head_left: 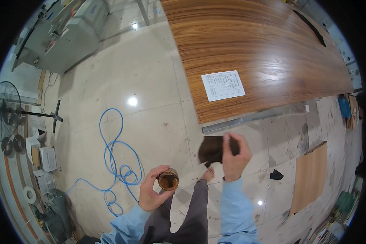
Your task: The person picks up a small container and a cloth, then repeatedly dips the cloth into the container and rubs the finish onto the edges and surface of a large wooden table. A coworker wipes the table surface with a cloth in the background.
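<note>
The left hand point(150, 192) curls thumb and fingers round a small round jar point(174, 181), its mouth turned upward, probably so the dark brown contents don't spill; the rim looks stained. The right hand point(236, 157) pinches a thin, dark brown sheet point(211, 149) by its right side, leaving the rest free to the left. Both are held above the smooth tiled floor point(150, 77), on the near side of the glossy wood-grain bench point(264, 49)
</note>
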`<state>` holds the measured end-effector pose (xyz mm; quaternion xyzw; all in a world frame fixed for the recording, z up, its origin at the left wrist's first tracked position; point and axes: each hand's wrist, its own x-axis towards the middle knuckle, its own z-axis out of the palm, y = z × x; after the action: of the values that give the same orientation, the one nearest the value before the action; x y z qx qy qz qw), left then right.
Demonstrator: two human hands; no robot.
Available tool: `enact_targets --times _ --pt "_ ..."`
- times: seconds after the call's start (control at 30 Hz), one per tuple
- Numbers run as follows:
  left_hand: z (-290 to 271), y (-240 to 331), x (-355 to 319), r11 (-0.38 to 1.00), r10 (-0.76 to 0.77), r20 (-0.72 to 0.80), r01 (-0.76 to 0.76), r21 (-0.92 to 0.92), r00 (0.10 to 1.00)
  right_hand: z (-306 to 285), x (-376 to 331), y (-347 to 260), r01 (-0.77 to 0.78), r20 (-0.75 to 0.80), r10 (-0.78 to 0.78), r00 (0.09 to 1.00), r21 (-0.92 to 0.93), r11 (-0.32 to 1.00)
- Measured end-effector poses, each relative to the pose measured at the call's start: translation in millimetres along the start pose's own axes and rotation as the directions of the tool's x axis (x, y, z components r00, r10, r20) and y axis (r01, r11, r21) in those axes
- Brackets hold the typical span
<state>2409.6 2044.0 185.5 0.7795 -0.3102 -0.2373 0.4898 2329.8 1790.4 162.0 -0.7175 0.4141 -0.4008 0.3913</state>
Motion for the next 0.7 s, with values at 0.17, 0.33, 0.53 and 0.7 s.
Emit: enact_targets --times 0.17,0.33,0.53,0.7 --pt "-5 -3 -7 0.999 -0.047 0.000 0.047 -0.008 0.999 5 -8 -2 0.047 0.320 -0.069 0.945 0.074 0.996" --pt "-10 -6 -9 1.000 -0.013 -0.032 0.013 -0.018 0.999 8 -6 -10 0.069 0.117 -0.077 0.990 0.072 0.995" --pt "-12 -7 -11 1.000 -0.027 -0.036 0.026 -0.017 0.999 3 -4 0 -0.108 0.232 0.092 0.968 0.055 0.993" --pt "-12 -7 -11 0.999 -0.024 -0.032 0.023 -0.034 0.999 3 -3 3 0.084 0.011 -0.084 0.996 -0.026 0.996"
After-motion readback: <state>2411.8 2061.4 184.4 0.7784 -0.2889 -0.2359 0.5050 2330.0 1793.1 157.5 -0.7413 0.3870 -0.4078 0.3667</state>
